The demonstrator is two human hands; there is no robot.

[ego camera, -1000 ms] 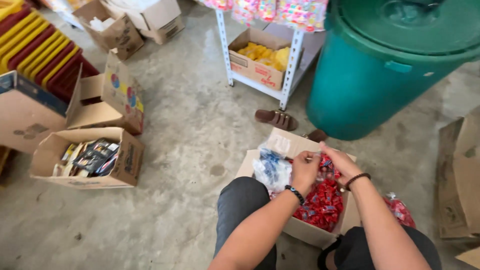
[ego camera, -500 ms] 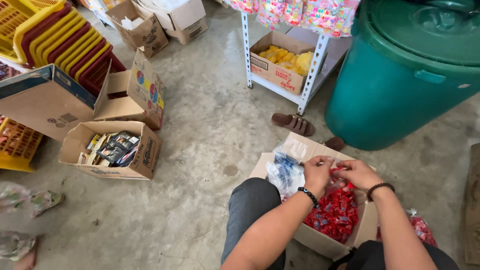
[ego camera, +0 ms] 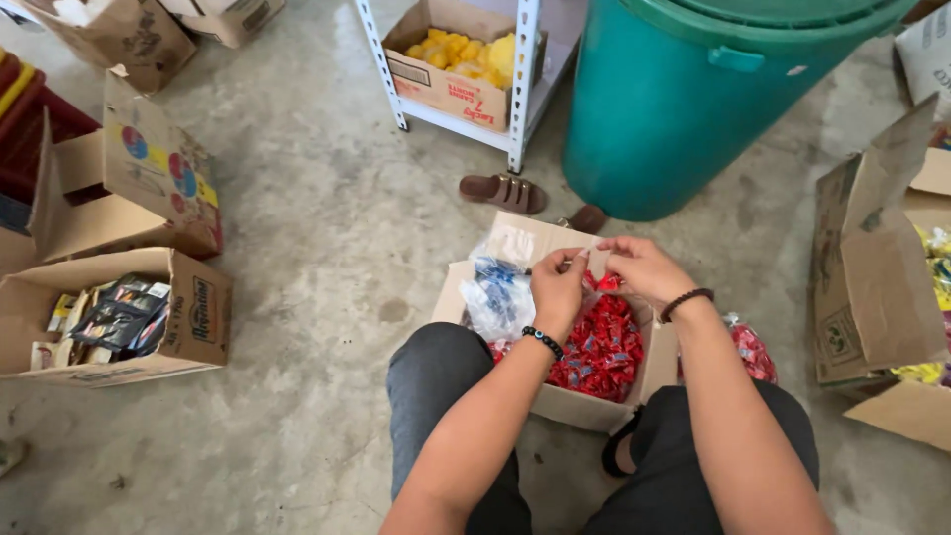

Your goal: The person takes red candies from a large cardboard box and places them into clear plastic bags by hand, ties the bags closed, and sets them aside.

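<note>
I sit over an open cardboard box (ego camera: 580,406) full of small red wrapped sweets (ego camera: 597,342). My left hand (ego camera: 558,289) and my right hand (ego camera: 644,267) meet above the box, both pinching the top of a clear plastic bag of red sweets (ego camera: 604,282). A second clear bag with blue wrapped sweets (ego camera: 495,292) lies in the box just left of my left hand. Another bag of red sweets (ego camera: 750,349) rests on the floor to the right of my right forearm.
A large green plastic drum (ego camera: 713,99) stands behind the box, with brown sandals (ego camera: 505,190) beside it. A white metal rack (ego camera: 520,89) holds a box of yellow snacks (ego camera: 461,54). Open cartons stand left (ego camera: 109,317) and right (ego camera: 877,267) on the concrete floor.
The view has shifted right and closer. Both hands stay together over the box, working at the top of the bag of red sweets.
</note>
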